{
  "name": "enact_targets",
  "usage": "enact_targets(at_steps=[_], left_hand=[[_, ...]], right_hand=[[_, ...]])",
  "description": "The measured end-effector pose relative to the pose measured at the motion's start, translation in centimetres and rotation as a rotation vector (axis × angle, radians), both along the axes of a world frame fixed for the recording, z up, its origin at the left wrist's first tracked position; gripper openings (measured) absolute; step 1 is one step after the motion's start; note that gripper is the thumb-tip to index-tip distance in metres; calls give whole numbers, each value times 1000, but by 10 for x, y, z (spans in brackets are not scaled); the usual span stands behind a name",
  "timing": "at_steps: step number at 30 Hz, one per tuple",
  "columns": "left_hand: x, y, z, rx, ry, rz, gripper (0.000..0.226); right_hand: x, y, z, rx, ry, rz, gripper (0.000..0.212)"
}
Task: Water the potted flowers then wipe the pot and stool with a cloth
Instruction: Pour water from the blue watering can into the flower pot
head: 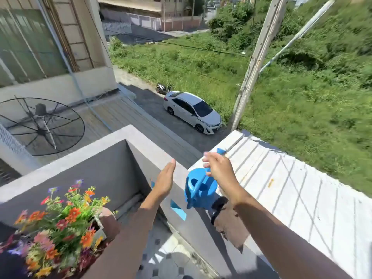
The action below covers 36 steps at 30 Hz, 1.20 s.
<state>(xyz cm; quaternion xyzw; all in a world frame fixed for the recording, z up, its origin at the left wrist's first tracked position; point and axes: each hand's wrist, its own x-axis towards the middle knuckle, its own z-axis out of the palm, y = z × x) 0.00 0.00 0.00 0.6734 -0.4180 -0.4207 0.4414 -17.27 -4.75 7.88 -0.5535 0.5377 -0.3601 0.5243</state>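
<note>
A blue watering can (199, 190) stands on the grey balcony ledge (187, 222). My right hand (219, 171) is on top of it, fingers curled onto the handle. To the left of the can my left hand (166, 181) is held flat and open, holding nothing. The potted flowers (60, 224), orange, pink and purple, sit at the lower left in a white pot (99, 231). A brown cloth (231, 226) hangs over the ledge just under my right forearm, with a black item (218, 208) at its top. The stool is hidden.
The ledge corner (128, 133) wraps the balcony. A reddish-brown round object (109, 221) sits behind the pot. Patterned floor tiles (171, 256) lie below. Beyond the ledge are a white roof (302, 188), a satellite dish (40, 125) and a parked car (191, 111).
</note>
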Motion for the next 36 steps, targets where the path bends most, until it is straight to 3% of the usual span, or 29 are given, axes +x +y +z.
enact_targets(at_steps=[2,7,12,14,17,20,24,29,33,36], left_hand=[[-12,-16,-23,57,89,28,63],[-34,-35,-51,132,216,-17,37],[-39,-53,-94,154,190,-59,49],[-43,-50,-77,152,209,-31,44],[-46,-40,-62,147,233,-38,42],[-42,-23,-63,136,212,1,55],[-35,15,-46,92,186,71,27],[-14,71,-26,-45,169,236,20],[13,130,-7,-111,79,294,46],[33,182,12,-176,90,362,61]], right_hand=[[-9,-5,-20,98,8,-111,21],[-19,-9,-79,352,35,-188,18],[-2,-15,-94,494,-23,-151,17],[1,-20,-95,505,-17,-136,16],[3,-21,-92,456,89,-58,15],[7,-15,-74,362,207,34,20],[22,5,-40,238,352,192,20],[44,41,7,56,503,474,25],[73,79,42,-43,483,683,16],[102,115,61,-176,578,742,17]])
